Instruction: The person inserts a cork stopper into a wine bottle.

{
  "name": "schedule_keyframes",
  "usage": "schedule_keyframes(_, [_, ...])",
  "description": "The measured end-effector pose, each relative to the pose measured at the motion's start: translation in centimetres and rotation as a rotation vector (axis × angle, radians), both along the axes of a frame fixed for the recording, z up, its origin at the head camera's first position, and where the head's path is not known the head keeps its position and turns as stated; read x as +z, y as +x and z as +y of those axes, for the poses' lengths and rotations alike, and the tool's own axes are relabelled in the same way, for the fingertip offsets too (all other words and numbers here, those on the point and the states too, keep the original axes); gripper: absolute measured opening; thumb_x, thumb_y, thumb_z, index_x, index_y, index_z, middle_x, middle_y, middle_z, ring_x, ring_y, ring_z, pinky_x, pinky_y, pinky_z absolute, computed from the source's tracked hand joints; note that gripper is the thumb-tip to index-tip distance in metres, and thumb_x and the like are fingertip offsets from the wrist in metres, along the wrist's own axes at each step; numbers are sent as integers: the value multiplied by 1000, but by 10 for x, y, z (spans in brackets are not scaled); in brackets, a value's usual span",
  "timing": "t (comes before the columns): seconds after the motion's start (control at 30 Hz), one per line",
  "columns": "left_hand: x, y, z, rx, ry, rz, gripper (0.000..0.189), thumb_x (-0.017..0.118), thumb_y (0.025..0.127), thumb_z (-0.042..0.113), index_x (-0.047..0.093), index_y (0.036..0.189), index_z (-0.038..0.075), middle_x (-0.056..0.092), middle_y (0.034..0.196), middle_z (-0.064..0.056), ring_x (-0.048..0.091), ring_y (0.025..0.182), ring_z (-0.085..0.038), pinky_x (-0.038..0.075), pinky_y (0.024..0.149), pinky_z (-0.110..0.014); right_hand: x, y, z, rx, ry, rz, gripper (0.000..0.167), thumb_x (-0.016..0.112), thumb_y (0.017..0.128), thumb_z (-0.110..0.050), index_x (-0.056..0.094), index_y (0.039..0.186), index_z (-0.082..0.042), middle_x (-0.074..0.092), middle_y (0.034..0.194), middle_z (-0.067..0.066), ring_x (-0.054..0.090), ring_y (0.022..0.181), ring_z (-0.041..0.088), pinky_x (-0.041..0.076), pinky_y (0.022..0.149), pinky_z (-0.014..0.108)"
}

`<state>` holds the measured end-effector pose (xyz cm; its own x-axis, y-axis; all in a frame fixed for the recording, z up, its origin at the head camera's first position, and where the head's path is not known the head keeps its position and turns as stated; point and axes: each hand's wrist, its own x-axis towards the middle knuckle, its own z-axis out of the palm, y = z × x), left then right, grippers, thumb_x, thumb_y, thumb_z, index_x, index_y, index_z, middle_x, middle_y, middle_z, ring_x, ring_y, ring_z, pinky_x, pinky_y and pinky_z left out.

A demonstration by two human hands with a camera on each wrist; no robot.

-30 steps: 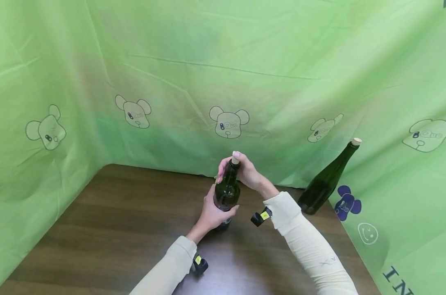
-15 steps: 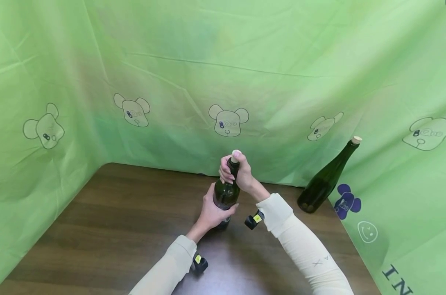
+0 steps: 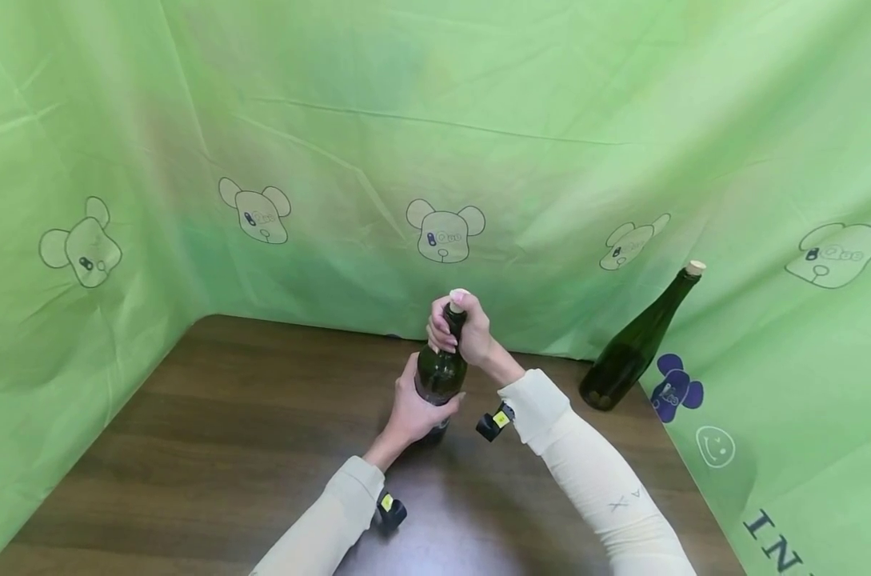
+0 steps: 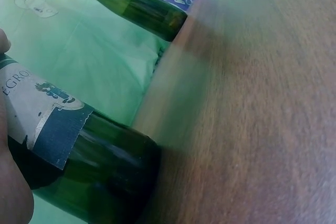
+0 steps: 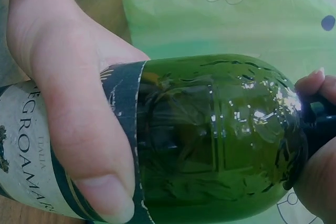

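Observation:
A green glass wine bottle (image 3: 441, 373) with a worn paper label (image 5: 31, 150) stands upright on the wooden table. My left hand (image 3: 419, 406) grips it round the body, thumb across the label in the right wrist view. Higher up, my right hand (image 3: 474, 332) wraps its fingers round the neck. Its thumb presses on the pale cork (image 3: 457, 302) in the bottle's mouth. How deep the cork sits is partly hidden by the thumb. In the left wrist view the bottle's base (image 4: 126, 166) meets the tabletop.
A second, slimmer green bottle (image 3: 633, 348) with a cork (image 3: 695, 268) in its top stands at the table's right rear, by the curtain. Green printed cloth (image 3: 320, 152) hangs behind and at both sides of the brown table (image 3: 212, 432).
My right hand has closed its fingers round the neck and brought its thumb onto the cork top. The left hand keeps its grip on the bottle, which stays in place.

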<state>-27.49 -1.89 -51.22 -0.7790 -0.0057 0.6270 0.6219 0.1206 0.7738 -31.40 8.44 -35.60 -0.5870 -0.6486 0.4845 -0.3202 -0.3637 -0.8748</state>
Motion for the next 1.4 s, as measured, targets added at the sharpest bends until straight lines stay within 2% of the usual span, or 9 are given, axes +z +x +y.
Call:
schedule_keyframes(0.13, [1,0,0,2,3,-22,70,90,72,17,52,131,18,69,118,-3,68,100,-17,56,86,-35,-1,0,-1,-14,3,-8,44,26,94,-38,38,57,-17,33,44,-11,27,36,12,34,40,26])
schedule_keyframes(0.27, [5,3,1,5,3,-26,72,91,71,11,52,132,12,70,118,-9,69,100,-22,56,86,-39,-4,0,-1,-37,15,-25,54,29,97,-57,40,57,-23,35,45,-15,26,36,10,33,40,25])
schedule_keyframes(0.4, [20,15,0,5,8,-7,68,88,72,5,52,129,4,70,116,-14,69,99,-25,57,85,-39,-5,1,0,-57,20,-25,62,24,96,-71,41,58,-26,37,45,-17,28,36,9,33,40,25])
schedule_keyframes(0.5, [32,23,-2,6,14,4,64,87,71,4,53,126,3,70,114,-14,69,98,-24,57,85,-37,-4,2,0,-52,25,-34,60,22,97,-67,41,58,-25,37,45,-16,29,36,8,34,40,25])
schedule_keyframes(0.67, [37,28,-2,30,12,9,63,88,70,4,55,123,2,71,110,-14,69,95,-25,57,83,-37,0,2,0,-28,31,-62,54,19,96,-53,39,57,-21,37,44,-16,30,36,6,35,42,26])
schedule_keyframes(0.87, [37,27,-2,33,12,-1,65,89,69,4,54,124,2,71,112,-14,70,97,-26,57,84,-38,2,2,0,-16,22,-68,52,18,95,-49,39,57,-20,37,44,-14,29,35,9,36,42,27])
schedule_keyframes(1.2, [36,24,-2,15,13,-22,64,87,73,6,54,127,4,70,116,-14,69,100,-24,56,86,-40,-1,1,-1,-91,49,-31,56,25,97,-62,41,54,-29,38,44,-18,29,36,6,39,43,24])
schedule_keyframes(1.4, [33,25,-2,10,15,-17,65,87,73,5,53,128,5,70,117,-14,69,101,-24,56,87,-40,2,3,-1,-62,57,-54,48,23,96,-44,41,55,-25,37,44,-16,29,36,7,39,45,24])
